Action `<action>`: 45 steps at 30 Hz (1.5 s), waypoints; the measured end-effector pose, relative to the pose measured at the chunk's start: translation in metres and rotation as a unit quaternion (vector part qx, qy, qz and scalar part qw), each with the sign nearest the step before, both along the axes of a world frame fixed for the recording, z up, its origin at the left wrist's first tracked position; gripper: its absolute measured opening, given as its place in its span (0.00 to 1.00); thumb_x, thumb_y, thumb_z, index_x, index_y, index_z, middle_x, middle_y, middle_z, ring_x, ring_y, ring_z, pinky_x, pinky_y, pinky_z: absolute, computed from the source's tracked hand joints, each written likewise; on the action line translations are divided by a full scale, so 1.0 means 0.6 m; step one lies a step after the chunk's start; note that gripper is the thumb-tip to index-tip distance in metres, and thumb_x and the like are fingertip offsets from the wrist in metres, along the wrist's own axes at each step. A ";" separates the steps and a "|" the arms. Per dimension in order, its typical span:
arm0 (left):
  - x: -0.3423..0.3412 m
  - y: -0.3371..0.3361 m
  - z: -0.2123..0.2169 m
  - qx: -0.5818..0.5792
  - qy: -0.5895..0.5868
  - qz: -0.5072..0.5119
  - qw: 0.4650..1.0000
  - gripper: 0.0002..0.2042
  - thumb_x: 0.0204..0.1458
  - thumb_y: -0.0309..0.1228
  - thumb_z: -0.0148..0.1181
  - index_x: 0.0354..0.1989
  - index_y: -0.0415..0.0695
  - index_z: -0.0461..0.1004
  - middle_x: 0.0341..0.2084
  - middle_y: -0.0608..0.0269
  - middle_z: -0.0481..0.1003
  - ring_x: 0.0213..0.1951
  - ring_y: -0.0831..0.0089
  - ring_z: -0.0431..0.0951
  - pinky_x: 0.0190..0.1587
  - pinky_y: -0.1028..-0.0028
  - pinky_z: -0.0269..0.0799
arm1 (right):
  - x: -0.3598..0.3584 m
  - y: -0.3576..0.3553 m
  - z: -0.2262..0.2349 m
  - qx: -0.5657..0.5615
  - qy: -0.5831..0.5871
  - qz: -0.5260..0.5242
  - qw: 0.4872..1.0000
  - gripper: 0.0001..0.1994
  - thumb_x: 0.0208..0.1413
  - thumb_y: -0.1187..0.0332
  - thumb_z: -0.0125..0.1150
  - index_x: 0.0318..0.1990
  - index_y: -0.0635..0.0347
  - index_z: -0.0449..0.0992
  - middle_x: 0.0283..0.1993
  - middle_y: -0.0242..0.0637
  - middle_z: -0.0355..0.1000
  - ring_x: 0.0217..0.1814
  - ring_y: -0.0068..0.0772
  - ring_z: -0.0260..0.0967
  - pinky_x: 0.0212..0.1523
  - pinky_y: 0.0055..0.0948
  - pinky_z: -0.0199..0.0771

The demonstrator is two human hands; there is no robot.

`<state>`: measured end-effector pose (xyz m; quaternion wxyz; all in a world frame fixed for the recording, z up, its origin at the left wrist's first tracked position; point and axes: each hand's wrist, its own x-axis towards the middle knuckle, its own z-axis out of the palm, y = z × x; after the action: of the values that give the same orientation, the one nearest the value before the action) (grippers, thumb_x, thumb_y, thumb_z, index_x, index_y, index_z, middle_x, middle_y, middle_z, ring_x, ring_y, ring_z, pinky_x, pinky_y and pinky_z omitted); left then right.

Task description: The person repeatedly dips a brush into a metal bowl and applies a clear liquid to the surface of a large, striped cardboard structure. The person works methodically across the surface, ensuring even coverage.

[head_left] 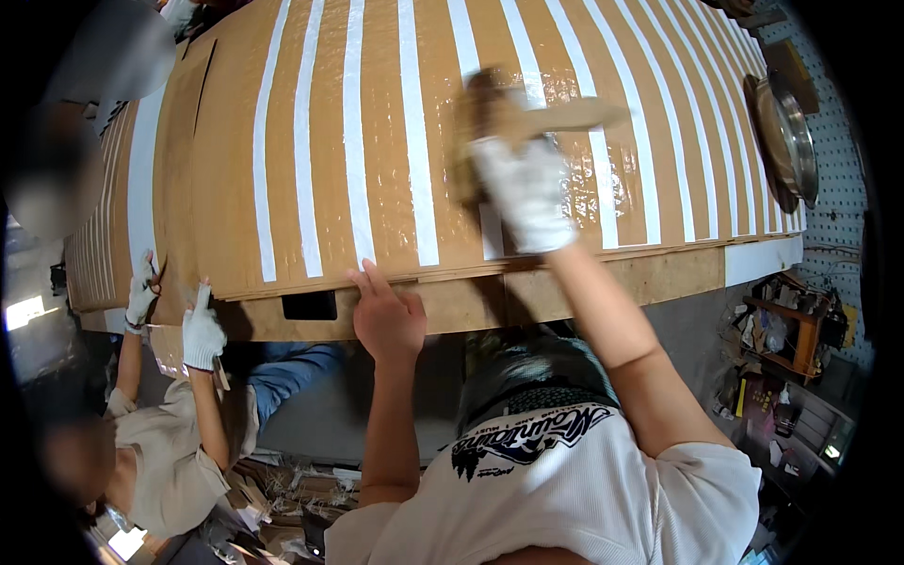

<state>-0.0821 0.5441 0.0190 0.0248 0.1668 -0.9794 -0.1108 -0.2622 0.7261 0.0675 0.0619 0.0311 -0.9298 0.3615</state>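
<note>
Brown cardboard sheets [377, 188] lie stacked before me, crossed by white strips [411, 132]; their surface glistens as if wet. My right hand [527, 193], in a white glove, grips a wide brush [476, 132] with a pale wooden handle, over the middle of the top sheet. Hand and brush are smeared by motion, and whether the bristles touch the sheet is hard to see. Bare and with its index and middle fingers stretched out, my left hand [388, 311] rests at the near edge of the stack.
A round metal bowl [791, 137] sits at the far right of the sheets. On the table's near edge [565, 287] lies a flat black rectangle [309, 305]. To my left, a co-worker's white-gloved hands [201, 330] touch the sheets. Shelves with clutter [791, 330] stand at right.
</note>
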 end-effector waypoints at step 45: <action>-0.181 0.699 0.099 0.322 0.153 -0.088 0.930 0.27 0.60 0.20 0.49 0.71 0.42 0.59 0.62 0.49 0.69 0.56 0.61 0.75 0.53 0.66 0.73 | -0.033 1.030 0.021 -0.063 0.017 -0.083 0.994 0.25 0.50 0.45 0.68 0.32 0.65 0.78 0.32 0.54 0.77 0.38 0.54 0.76 0.43 0.44 0.75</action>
<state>-0.1909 0.9637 0.0782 0.1093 0.0603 -0.8864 -0.4459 -0.2820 1.3440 0.0799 0.1091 -0.0439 -0.9034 0.4124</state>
